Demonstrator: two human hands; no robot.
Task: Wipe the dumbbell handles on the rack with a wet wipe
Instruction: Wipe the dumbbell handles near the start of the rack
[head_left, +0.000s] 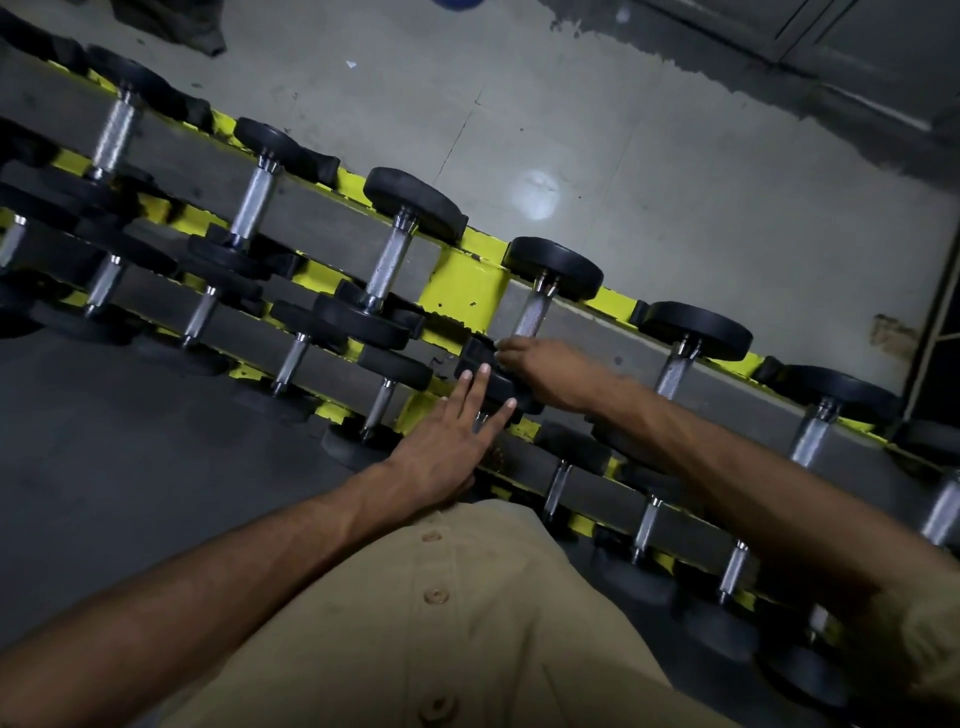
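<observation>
A yellow rack (462, 296) runs diagonally across the view and carries several black-headed dumbbells with knurled chrome handles on two tiers. My right hand (550, 371) reaches over the upper tier. Its fingers curl round the lower end of one dumbbell handle (532, 312), just above that dumbbell's near head (480, 358). No wet wipe shows clearly; anything under the fingers is hidden. My left hand (441, 447) lies flat with straight, spread fingers, and its fingertips touch the same black head.
More dumbbells sit left (387, 265) and right (675, 371) of the one touched, with smaller ones on the lower tier (558, 483). Grey concrete floor (597, 156) lies beyond the rack. My tan shirt (467, 623) fills the bottom of the view.
</observation>
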